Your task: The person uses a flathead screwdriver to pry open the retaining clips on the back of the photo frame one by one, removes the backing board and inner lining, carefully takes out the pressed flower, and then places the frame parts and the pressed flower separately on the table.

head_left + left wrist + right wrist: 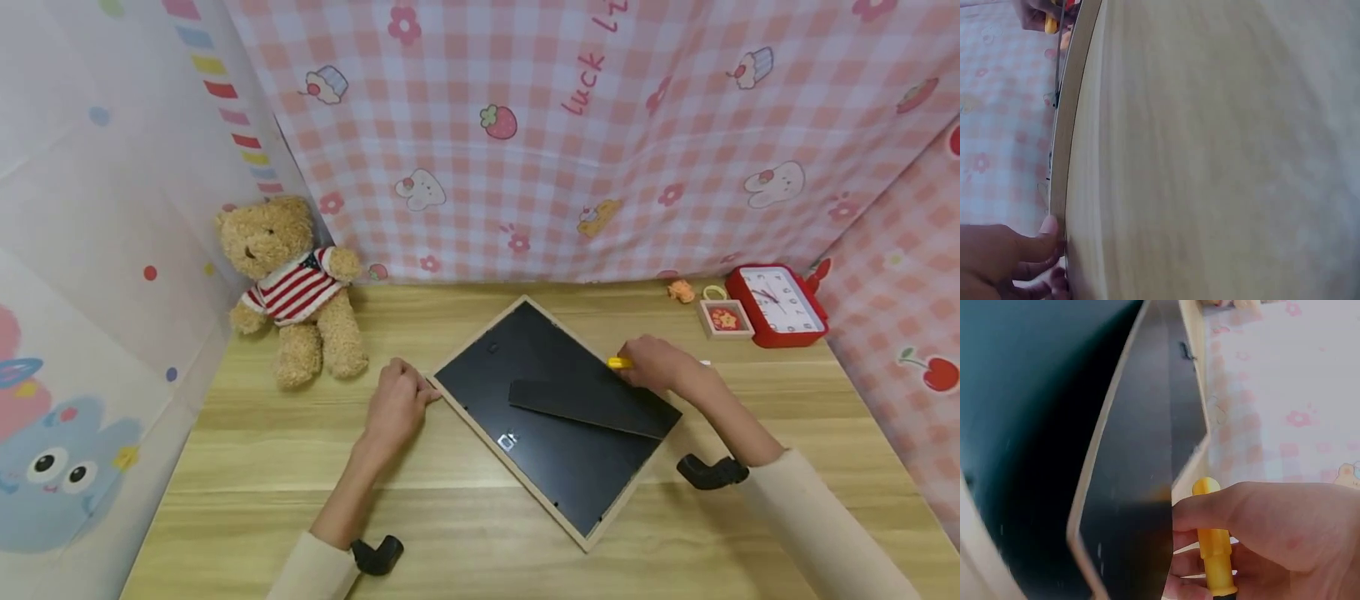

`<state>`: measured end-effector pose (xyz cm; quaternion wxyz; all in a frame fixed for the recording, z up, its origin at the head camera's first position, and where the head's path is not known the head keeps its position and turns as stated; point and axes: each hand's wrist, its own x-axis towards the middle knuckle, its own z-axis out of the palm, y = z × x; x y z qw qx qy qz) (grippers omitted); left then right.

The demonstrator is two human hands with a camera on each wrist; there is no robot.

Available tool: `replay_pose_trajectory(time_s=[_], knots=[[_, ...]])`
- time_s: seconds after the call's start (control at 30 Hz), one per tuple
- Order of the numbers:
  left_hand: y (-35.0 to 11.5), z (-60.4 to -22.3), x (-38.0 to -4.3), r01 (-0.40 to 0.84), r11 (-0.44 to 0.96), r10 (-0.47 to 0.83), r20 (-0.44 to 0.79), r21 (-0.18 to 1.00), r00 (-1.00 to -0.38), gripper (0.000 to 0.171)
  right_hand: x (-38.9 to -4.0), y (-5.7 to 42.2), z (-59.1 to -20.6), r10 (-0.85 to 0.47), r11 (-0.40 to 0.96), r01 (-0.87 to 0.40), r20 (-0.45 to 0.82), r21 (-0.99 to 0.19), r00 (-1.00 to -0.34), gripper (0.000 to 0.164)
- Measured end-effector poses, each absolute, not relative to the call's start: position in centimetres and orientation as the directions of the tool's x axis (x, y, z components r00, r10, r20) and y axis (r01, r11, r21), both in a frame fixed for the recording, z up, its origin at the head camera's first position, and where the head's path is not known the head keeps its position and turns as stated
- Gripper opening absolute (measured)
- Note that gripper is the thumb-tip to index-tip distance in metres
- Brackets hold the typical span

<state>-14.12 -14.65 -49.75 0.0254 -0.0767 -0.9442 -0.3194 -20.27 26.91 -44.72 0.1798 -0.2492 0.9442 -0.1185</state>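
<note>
A picture frame (pixel 480 375) lies face down and turned cornerwise on the wooden table, its black backing up. Across the backing runs a black easel stand (pixel 577 406). My left hand (pixel 395 402) pinches the frame's left corner, its thumb (pixel 1047 232) on the wooden edge and the other fingers curled below. At the frame's right edge, my right hand (pixel 656 364) holds a tool with a yellow handle (pixel 1213 550) between thumb and curled fingers. Those fingertips reach behind the stand's edge in the right wrist view, so they are partly hidden.
A teddy bear (pixel 296 292) in a striped shirt sits at the back left. Back right stand a red clock (pixel 780 307), a small wooden box (pixel 725 320), a yellow ring (pixel 714 292) and a small orange figure (pixel 681 291). A checked cloth (pixel 480 200) hangs behind the table.
</note>
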Motion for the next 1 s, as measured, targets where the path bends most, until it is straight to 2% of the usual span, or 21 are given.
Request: replay_pose_trajectory(time_s=[0.13,0.17,0.33,0.5,0.7,0.8,1.0], knots=[[-14.0,-49.8,-14.6,0.207,0.726,0.195,0.092,0.656,-0.976,0.007,-20.5,29.7,-49.6,-0.534,0.831,-0.445,-0.258,-0.333,-0.805,0.012],[-13.9,-49.9,-14.7,0.215,0.697,0.213,0.089,0.684,-0.973,0.008,-20.6,30.5,-51.0,-0.541,0.828,-0.450,-0.263,-0.334,-0.799,0.014],[-13.4,-49.9,-15.2,0.234,0.652,0.304,0.035,0.721,-0.952,0.048,-20.0,32.5,-54.3,-0.505,0.843,-0.382,-0.316,-0.378,-0.803,0.010],[-12.6,-49.3,-15.9,0.248,0.741,0.371,-0.072,0.624,-0.926,0.086,-17.8,32.1,-53.9,-0.500,0.830,-0.342,-0.316,-0.441,-0.807,0.009],[-12.6,-48.7,-17.0,0.263,0.799,0.417,-0.183,0.540,-0.890,0.118,-15.0,30.2,-51.2,-0.557,0.778,-0.402,-0.235,-0.483,-0.796,0.015],[-12.8,-48.9,-18.0,0.278,0.807,0.438,-0.213,0.520,-0.873,0.122,-14.4,29.6,-50.9,-0.561,0.772,-0.415,-0.209,-0.481,-0.801,0.017],[-13.4,-48.8,-19.7,0.312,0.809,0.469,-0.228,0.498,-0.853,0.115,-14.8,30.0,-52.2,-0.574,0.762,-0.399,-0.247,-0.509,-0.781,0.019]])
